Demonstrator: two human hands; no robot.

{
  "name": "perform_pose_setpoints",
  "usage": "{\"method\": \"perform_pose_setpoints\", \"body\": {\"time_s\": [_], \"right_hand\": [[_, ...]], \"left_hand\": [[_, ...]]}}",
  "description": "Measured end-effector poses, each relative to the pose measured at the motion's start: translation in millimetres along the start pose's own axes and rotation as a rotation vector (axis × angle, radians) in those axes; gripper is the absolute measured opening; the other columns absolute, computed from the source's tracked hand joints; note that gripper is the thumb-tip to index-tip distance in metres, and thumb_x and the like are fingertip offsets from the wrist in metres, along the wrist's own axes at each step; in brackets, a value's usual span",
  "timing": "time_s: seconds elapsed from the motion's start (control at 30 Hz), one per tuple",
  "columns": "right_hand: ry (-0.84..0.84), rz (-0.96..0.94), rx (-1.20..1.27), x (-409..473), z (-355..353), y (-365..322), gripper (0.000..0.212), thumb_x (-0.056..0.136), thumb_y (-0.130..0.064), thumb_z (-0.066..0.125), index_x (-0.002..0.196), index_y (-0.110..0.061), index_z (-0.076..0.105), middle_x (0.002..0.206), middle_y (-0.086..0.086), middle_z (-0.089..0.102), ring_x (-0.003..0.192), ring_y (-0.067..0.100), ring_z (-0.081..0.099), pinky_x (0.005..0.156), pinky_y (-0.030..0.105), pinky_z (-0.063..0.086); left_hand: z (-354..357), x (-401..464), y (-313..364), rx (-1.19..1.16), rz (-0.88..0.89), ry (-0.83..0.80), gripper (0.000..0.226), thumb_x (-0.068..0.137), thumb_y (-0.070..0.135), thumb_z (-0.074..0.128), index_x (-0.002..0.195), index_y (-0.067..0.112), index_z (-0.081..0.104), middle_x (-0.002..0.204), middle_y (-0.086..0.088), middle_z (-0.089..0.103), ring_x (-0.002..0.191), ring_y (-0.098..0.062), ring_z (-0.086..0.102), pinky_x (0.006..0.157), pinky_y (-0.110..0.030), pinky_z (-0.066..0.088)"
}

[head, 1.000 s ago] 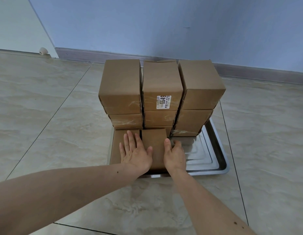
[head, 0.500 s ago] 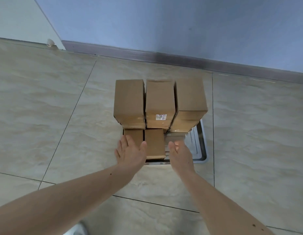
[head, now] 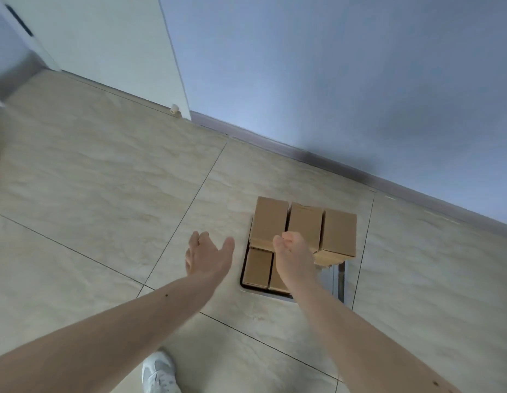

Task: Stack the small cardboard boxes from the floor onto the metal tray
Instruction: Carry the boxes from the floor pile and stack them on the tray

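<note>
You are looking down at five box tops right of the frame's centre: three tall stacks [head: 304, 224] standing side by side in a back row, and two low boxes [head: 258, 266] lying in front of them, the right one partly hidden by your right hand. How many boxes are sitting inside each stack cannot be told from above. All of them are resting on one metal tray [head: 340, 282], whose shiny rim is showing at the lower right of the pile.

Your two hands are hanging in the air, holding nothing. Your left hand [head: 207, 258] is spreading its fingers wide over the floor, just left of the tray. Your right hand [head: 294, 255] is hovering in front of the boxes with its fingers loosely curled.

The floor [head: 105, 194] is lying in large glossy beige tiles, marbled, with thin dark joints. A grey skirting board [head: 317, 157] is running diagonally below a pale blue wall [head: 331, 66], and a white door [head: 105, 38] is filling the upper left. One white shoe [head: 158, 373] is showing at the bottom edge.

The boxes are plain brown cardboard, rectangular and matte.
</note>
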State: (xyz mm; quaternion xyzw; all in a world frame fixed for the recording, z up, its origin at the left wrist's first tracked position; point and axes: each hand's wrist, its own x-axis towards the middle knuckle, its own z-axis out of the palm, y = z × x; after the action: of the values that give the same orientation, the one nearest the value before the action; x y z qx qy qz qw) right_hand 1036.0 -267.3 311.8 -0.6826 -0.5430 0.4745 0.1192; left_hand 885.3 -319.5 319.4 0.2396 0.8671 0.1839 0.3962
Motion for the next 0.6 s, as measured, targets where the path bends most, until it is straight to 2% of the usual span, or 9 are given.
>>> {"method": "perform_pose_setpoints", "body": {"time_s": [0.07, 0.17, 0.33, 0.43, 0.6], "right_hand": [[-0.027, 0.000, 0.056, -11, 7, -43, 0.039, 0.105, -0.032, 0.046, 0.138, -0.013, 0.051, 0.131, 0.002, 0.060, 0.115, 0.017, 0.055, 0.096, 0.032, 0.043], [-0.053, -0.042, 0.122, -22, 25, -102, 0.037, 0.105, -0.032, 0.047, 0.136, -0.012, 0.052, 0.128, 0.002, 0.061, 0.108, 0.014, 0.054, 0.091, 0.028, 0.040], [-0.089, -0.075, 0.138, -42, 77, -195, 0.035, 0.103, -0.034, 0.050, 0.132, -0.015, 0.055, 0.123, 0.001, 0.064, 0.111, 0.020, 0.063, 0.095, 0.033, 0.047], [-0.102, -0.091, 0.135, -55, 111, -245, 0.034, 0.102, -0.033, 0.051, 0.130, -0.014, 0.055, 0.121, 0.001, 0.065, 0.110, 0.020, 0.064, 0.089, 0.031, 0.046], [-0.140, -0.143, 0.136, -75, 175, -327, 0.033, 0.100, -0.035, 0.053, 0.128, -0.016, 0.054, 0.114, -0.003, 0.063, 0.109, 0.023, 0.065, 0.099, 0.041, 0.050]], "left_hand": [[-35, 1, 5, -0.046, -0.016, 0.040, 0.068, 0.100, 0.047, 0.048, 0.155, 0.011, 0.029, 0.167, 0.001, 0.009, 0.149, -0.026, 0.019, 0.120, -0.047, 0.022], [-89, 8, 10, -0.110, -0.038, 0.098, 0.064, 0.100, 0.048, 0.049, 0.153, 0.015, 0.034, 0.166, 0.001, 0.010, 0.147, -0.026, 0.023, 0.119, -0.047, 0.024], [-190, 33, 2, -0.254, -0.071, 0.171, 0.061, 0.098, 0.044, 0.054, 0.149, 0.014, 0.040, 0.164, 0.001, 0.013, 0.143, -0.027, 0.029, 0.117, -0.048, 0.028], [-251, 50, -9, -0.333, -0.112, 0.184, 0.062, 0.097, 0.042, 0.057, 0.148, 0.010, 0.041, 0.161, -0.002, 0.016, 0.141, -0.031, 0.034, 0.114, -0.051, 0.033], [-345, 75, -26, -0.456, -0.111, 0.254, 0.059, 0.097, 0.038, 0.058, 0.147, 0.009, 0.043, 0.158, -0.002, 0.019, 0.139, -0.030, 0.035, 0.109, -0.046, 0.038]]}}
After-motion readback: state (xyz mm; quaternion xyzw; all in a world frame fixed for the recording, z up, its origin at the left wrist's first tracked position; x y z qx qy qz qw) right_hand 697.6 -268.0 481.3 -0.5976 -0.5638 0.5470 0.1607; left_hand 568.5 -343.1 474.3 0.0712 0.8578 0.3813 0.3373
